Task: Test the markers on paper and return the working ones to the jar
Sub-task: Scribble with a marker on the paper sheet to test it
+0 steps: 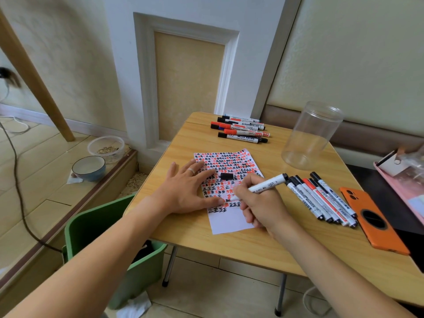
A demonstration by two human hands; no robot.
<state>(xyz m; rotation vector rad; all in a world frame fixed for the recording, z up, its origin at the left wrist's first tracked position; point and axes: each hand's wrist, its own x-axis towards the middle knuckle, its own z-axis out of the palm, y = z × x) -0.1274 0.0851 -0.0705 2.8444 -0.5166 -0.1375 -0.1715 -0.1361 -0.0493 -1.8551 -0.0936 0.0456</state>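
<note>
Wood-grain table point(229, 244). Left hand point(187, 191) lies flat, fingers spread, pressing white paper point(229, 222) dense with red and black marks. Right hand point(259, 204) grips a white marker point(263, 185), tip at the paper, tip hidden by the fingers. Loose black cap point(227, 176) on the sheet. Clear plastic jar point(312, 136) upright, nothing inside. Marker rows beside it point(321, 200) and at the far edge point(241, 129). Orange phone point(376, 226) right.

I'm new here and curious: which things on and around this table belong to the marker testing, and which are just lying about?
Job: marker in right hand, left hand on paper, loose cap, two marker piles, empty jar.
Lying about: orange phone, green bin, bowl.
</note>
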